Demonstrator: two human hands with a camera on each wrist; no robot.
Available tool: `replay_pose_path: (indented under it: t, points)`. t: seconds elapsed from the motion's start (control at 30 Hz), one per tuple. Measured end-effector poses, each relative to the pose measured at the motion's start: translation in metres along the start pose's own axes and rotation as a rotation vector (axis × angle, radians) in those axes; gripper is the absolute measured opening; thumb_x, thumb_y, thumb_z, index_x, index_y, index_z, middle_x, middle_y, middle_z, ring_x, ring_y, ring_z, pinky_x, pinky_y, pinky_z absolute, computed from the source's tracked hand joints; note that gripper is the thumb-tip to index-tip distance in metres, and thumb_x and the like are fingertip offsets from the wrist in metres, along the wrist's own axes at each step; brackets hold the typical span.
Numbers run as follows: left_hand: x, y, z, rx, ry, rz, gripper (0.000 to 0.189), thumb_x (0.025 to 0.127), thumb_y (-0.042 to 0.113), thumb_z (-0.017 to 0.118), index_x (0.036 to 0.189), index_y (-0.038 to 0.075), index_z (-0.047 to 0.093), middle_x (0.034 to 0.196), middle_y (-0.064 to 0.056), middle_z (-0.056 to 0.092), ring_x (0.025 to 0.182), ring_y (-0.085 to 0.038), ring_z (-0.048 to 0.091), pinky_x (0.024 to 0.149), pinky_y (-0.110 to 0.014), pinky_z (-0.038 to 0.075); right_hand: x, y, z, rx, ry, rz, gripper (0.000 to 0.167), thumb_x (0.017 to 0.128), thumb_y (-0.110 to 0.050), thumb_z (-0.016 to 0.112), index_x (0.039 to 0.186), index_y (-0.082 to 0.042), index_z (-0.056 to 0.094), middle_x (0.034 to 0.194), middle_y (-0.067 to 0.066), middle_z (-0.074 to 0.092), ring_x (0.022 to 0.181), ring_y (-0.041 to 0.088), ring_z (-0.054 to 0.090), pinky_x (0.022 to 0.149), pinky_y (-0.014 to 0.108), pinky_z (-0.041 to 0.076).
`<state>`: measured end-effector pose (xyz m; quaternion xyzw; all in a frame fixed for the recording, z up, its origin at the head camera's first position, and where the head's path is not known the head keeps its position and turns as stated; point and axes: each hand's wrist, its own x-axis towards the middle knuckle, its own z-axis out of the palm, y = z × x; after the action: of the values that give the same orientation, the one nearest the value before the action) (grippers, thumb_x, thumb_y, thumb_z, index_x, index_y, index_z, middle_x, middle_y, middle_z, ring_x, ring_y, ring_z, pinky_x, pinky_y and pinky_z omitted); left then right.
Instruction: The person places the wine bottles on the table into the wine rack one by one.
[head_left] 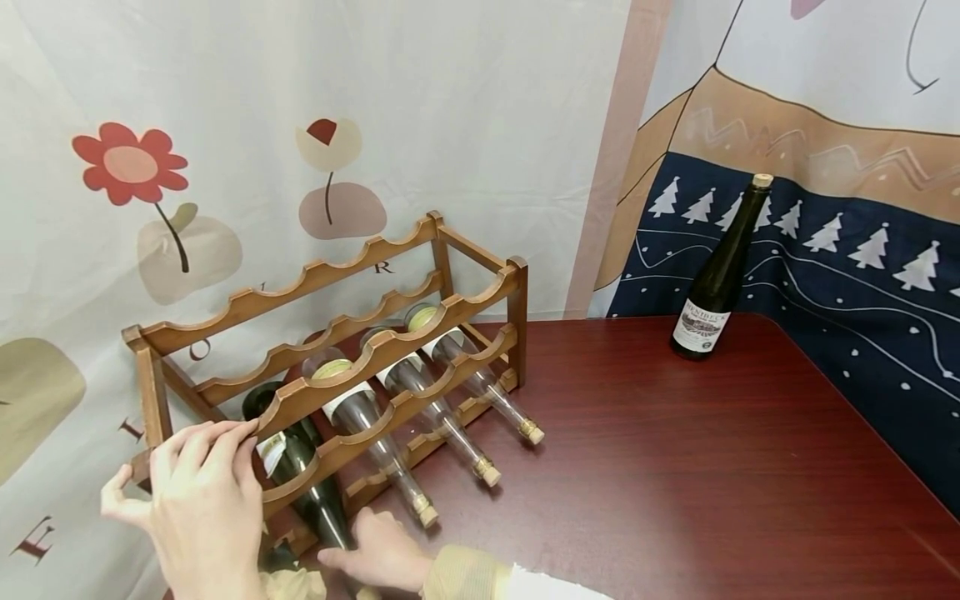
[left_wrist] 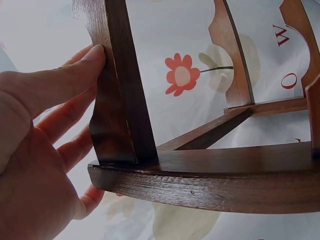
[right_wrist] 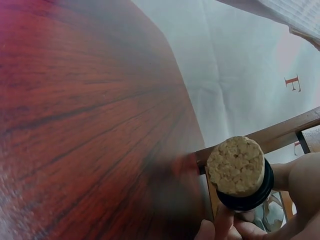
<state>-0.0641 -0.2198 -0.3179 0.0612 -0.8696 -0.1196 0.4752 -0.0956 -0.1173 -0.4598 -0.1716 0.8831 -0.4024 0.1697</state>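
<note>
1 red-brown table [head_left: 637,458] filled lower right of frame; wooden rack [head_left: 517,325] sat left of centre. 3 clear bottles [head_left: 363,412] lay in it, necks toward lower right; 1 upright green bottle [head_left: 712,287] stood at right. Dark green bottle [head_left: 300,450], the worked item, lay in the rack's left end, lower left of frame. Left hand [head_left: 206,500] pinched the front rail [left_wrist: 112,125]; right hand [head_left: 386,550] gripped the dark bottle's neck, just behind its cork [right_wrist: 235,166]. Step, as judged: sliding or settling this bottle, direction unclear. Next move probably called for bracing the rack while guiding the neck straight.
</note>
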Motion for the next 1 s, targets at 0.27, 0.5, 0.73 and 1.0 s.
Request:
replay_pose_path:
  t: [0.27,0.5,0.73,1.0]
  points:
    - [-0.0005,-0.0005,0.0001,0.002,-0.003,-0.003,0.011,0.088,-0.001,0.059,0.092,-0.006,0.067,0.091,-0.023,0.065,0.101,-0.040,0.048,0.098,-0.069,0.012,0.0002,-0.0016,0.0017,0.023,-0.001,0.015,0.038,0.079,-0.046,0.069,0.064,-0.016,0.051,0.050,-0.006,0.045,0.042,0.008,0.042,0.038,0.023,0.037]
    - [0.0010,0.0009,0.0007,-0.017,0.022,-0.001,0.009,0.084,-0.005,0.060,0.089,-0.006,0.067,0.089,-0.023,0.065,0.100,-0.040,0.049,0.100,-0.067,0.011,0.0008,-0.0022,0.0018,0.051,-0.006,0.024,0.040,0.081,-0.045,0.068,0.059,-0.016,0.051,0.048,-0.007,0.043,0.040,0.008,0.041,0.038,0.023,0.036]
    - [0.0008,0.0006,0.0004,-0.011,0.016,-0.001,0.009,0.084,-0.004,0.060,0.089,-0.007,0.067,0.089,-0.024,0.065,0.099,-0.040,0.049,0.099,-0.068,0.012,0.0034,-0.0022,0.0020,0.044,-0.010,0.027,0.042,0.084,-0.046,0.065,0.058,-0.016,0.050,0.049,-0.006,0.042,0.042,0.009,0.040,0.042,0.022,0.036]
    - [0.0004,0.0006,0.0004,-0.008,0.017,-0.006,0.011,0.087,-0.002,0.059,0.092,-0.008,0.067,0.092,-0.024,0.065,0.100,-0.041,0.048,0.100,-0.067,0.011,0.0062,-0.0013,0.0022,0.087,-0.026,0.050,0.040,0.085,-0.043,0.063,0.059,-0.016,0.050,0.050,-0.006,0.042,0.044,0.010,0.041,0.046,0.023,0.037]
